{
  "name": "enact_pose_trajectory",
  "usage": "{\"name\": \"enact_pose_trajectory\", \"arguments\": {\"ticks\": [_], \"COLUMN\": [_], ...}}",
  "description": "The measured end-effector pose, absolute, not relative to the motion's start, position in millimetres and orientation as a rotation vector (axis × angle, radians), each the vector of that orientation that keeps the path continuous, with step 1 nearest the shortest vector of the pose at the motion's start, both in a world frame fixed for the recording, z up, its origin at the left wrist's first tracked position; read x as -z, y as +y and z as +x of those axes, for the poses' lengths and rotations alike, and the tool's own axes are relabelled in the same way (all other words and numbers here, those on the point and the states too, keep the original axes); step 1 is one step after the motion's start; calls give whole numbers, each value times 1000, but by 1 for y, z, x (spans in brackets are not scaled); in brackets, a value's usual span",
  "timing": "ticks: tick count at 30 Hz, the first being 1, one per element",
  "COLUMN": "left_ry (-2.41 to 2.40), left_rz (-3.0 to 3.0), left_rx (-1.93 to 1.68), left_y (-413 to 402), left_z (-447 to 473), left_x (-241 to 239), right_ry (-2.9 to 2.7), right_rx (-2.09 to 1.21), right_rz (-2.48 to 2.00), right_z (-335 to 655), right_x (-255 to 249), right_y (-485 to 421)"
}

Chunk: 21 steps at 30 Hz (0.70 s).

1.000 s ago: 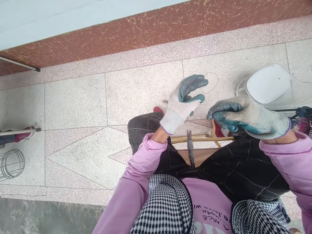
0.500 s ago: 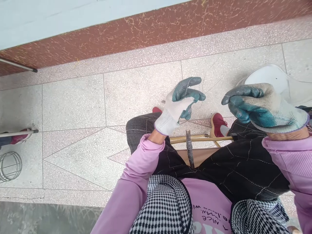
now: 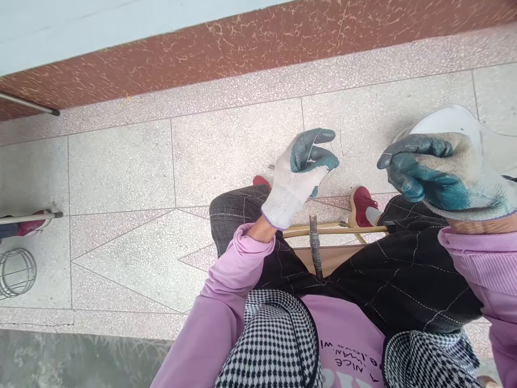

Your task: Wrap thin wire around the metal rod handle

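Note:
Both hands wear white knit gloves with teal-grey coated fingers. Between them stretch thin strands of fine wire (image 3: pixel 346 154), hard to see against the pale floor. My left hand (image 3: pixel 302 164) is bent at the fingers, with a strand running across its index finger and down to the thumb side. Over to the right, my right hand (image 3: pixel 432 170) is closed, index finger and thumb pressed together on the wire's other part. Below them, a stick (image 3: pixel 315 245) wound with grey wire stands between my thighs.
A white rounded object (image 3: pixel 454 121) lies on the floor behind my right hand. At the far left are a green wire basket (image 3: pixel 18 272), metal poles (image 3: pixel 30 219) and another person's red shoe (image 3: pixel 34 223). A red-brown wall base (image 3: pixel 242 54) runs along the top.
My right hand has moved a little to the right, widening the gap between the hands. My left hand has shifted only slightly, and the loose strands between them have changed position.

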State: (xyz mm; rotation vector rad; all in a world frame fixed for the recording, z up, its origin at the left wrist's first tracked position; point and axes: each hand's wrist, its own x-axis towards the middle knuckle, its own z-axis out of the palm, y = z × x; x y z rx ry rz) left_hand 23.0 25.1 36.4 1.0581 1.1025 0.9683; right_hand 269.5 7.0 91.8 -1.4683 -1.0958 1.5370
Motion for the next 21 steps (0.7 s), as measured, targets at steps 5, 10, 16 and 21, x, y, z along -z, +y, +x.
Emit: {"name": "enact_pose_trajectory", "arguments": {"ticks": [5,10,16,21], "left_ry": [1049,1094,1218,1282], "left_rz": [997,1014,1152,1353], "left_rx": [-944,-991,-1047,-1078], "left_y": [27,24,22,21], "left_z": [20,20,22,25], "left_x": [-37,-36,-30,-27], "right_ry": [-1132,-1334,-1710,-2172], "right_rx": [-1593,-1558,-1263,-858], "right_rz": [-1498,-1635,-1650,-1568], "right_z": [271,261,250,240], "right_x": [-93,-90,-88,-102], "right_y": [6,-1,-14,-20]}}
